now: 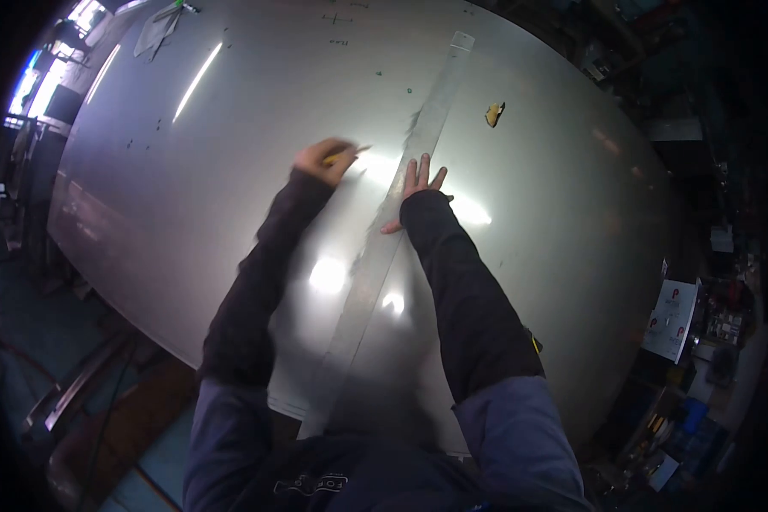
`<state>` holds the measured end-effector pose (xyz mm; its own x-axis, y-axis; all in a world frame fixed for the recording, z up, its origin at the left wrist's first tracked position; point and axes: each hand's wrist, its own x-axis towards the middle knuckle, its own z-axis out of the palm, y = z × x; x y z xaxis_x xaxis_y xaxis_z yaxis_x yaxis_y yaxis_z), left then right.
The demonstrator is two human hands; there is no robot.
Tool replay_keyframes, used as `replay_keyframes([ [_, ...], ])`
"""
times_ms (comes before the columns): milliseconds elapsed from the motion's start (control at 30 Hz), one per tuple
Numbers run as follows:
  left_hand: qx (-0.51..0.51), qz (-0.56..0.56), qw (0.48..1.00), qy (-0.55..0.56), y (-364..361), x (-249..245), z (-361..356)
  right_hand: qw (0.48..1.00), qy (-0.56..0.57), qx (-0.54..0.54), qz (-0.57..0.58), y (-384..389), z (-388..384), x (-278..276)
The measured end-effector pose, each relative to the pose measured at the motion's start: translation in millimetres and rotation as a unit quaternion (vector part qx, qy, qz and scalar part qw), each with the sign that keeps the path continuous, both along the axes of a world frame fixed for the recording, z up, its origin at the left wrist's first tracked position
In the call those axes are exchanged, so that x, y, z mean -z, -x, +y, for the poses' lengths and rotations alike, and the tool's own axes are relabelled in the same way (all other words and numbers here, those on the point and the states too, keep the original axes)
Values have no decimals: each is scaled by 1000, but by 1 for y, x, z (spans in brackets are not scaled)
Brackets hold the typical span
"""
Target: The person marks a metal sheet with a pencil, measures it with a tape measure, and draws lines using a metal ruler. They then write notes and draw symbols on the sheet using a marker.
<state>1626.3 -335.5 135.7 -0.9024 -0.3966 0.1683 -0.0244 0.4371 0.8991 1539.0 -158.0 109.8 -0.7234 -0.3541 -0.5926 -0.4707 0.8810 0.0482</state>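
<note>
My left hand (322,160) is closed around a slim yellow pencil-like tool (341,156), whose tip points right toward the ruler; motion smears it a little. A long metal straightedge (358,299) lies slantwise across a large shiny metal sheet (230,188), running from near my body to the far side. My right hand (420,181) rests on this straightedge about midway, fingers spread and pressing flat. Dark smudges show along the straightedge's left side.
A crumpled yellowish scrap (495,114) lies on the sheet right of the straightedge. Small handwritten marks (337,19) are at the far side, and a whitish cloth-like item (156,32) sits at the far left. Tools and boxes (687,418) crowd the right.
</note>
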Motion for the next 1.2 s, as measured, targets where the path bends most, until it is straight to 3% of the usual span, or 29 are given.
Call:
replay_keyframes([
  [133, 4, -39, 999, -6, 120, 30, 12, 1000, -18, 1, -14, -2, -2, -7],
  [300, -36, -77, 996, 7, 176, 51, 19, 999, 4, 13, -32, -2, 0, -9],
  [800, -5, -131, 986, 105, 197, 36, 26, 1000, -3, 7, -29, -1, 0, -6],
  [867, 38, -266, 945, 187, 203, 20, 25, 1000, 6, 0, -19, -2, 1, -4],
  [1000, 43, -175, 975, 128, 197, 31, 23, 1000, 22, 13, -17, 0, 1, 0],
  [1200, 5, -181, 975, 133, 206, 30, 28, 999, -24, 13, -39, 1, -2, -12],
])
